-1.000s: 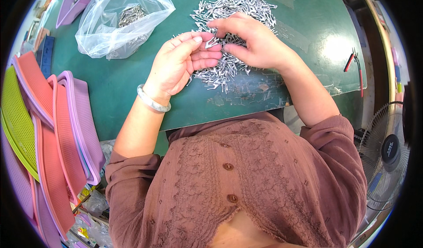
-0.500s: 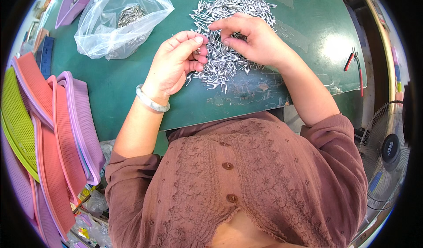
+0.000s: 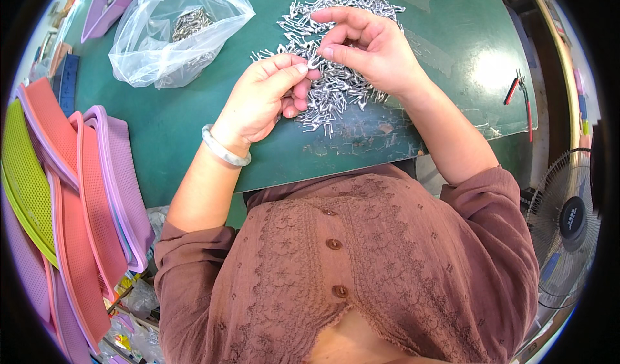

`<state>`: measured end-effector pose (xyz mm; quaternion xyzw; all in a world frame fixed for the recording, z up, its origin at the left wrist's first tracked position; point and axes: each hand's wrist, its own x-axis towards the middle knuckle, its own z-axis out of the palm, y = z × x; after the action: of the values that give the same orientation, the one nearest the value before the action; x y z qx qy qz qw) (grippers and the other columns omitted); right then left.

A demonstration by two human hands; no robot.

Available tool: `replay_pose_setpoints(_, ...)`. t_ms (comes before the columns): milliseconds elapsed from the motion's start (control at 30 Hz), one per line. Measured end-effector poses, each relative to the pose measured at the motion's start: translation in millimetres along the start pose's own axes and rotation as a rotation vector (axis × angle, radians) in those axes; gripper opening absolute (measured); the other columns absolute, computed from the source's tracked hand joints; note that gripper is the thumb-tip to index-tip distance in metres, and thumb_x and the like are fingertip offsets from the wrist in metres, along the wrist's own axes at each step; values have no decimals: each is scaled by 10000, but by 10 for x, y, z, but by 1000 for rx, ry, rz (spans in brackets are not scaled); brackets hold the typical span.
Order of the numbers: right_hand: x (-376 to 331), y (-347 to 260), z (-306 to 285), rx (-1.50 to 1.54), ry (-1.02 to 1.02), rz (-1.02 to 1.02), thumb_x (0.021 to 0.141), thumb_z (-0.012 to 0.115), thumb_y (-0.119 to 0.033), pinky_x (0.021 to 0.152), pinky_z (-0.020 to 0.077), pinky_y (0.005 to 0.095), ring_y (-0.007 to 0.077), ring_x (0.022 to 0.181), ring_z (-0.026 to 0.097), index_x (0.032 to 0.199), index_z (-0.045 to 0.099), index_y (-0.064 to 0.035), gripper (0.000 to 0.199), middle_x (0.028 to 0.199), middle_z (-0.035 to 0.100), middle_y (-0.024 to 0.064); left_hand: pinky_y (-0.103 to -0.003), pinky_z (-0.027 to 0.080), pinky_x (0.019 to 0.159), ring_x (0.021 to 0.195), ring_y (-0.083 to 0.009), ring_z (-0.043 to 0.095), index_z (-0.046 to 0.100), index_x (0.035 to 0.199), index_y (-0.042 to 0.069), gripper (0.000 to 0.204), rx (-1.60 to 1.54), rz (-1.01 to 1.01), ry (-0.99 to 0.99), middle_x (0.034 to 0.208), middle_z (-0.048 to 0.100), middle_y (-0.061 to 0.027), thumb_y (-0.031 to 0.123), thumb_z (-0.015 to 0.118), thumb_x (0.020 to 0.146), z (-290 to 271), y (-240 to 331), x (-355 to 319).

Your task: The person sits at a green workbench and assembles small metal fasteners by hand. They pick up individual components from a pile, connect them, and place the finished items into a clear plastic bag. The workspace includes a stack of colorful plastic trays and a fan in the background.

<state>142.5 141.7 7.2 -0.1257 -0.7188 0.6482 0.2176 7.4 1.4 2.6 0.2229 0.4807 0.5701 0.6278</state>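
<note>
My left hand is closed, pinching a small silver curved metal piece between thumb and fingertips. Close by on the right, my right hand has its index finger stretched out and apart from the thumb; nothing shows between them. Its thumb tip is near the held piece, and its other fingers are curved and partly hidden. Beneath and around both hands spreads a pile of small pronged silver metal pieces on the green tabletop.
A clear plastic bag with metal pieces inside lies at the far left, beside a purple tray. Stacked colored perforated baskets stand at left. Red-handled pliers rest at the right edge; a fan is beyond.
My left hand has shifted slightly right and down, uncovering pieces at the pile's left side. My right hand has moved a little up and right. The pinched piece now shows more plainly.
</note>
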Motion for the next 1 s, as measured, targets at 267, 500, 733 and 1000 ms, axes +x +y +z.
replay_pose_setpoints(267, -4, 39, -12, -96, -59, -47, 787, 603, -29, 704, 432, 208, 47, 735, 533, 1143, 540, -19, 362, 763, 595, -18, -173, 336, 430, 521, -74, 467, 565, 876, 18, 146, 35, 38, 60, 624, 500, 9, 148, 501, 893, -11, -7, -8)
replay_pose_setpoints(500, -14, 53, 4, -129, -25, -163, 775, 598, -2, 710, 437, 214, 57, 723, 533, 1143, 535, -18, 373, 746, 588, -15, -158, 368, 435, 525, -53, 489, 571, 874, 25, 143, 23, 19, 11, 627, 522, 13, 163, 534, 885, -43, -7, -14)
replay_pose_setpoints(733, -19, 28, 29, -193, 15, -254, 752, 595, 34, 705, 454, 237, 89, 722, 545, 1149, 530, -26, 407, 774, 589, 5, -175, 326, 436, 518, -68, 452, 554, 853, 31, 91, 17, 59, 113, 629, 506, 1, 120, 545, 871, 23, 4, -25)
replay_pose_setpoints(1000, 3, 60, -67, -286, -28, -227, 801, 547, 40, 740, 439, 231, 85, 794, 536, 1205, 498, -58, 419, 819, 583, 9, -176, 338, 454, 540, -68, 466, 549, 841, 33, 61, 48, 100, 110, 650, 515, -10, 91, 565, 851, -13, -19, -11)
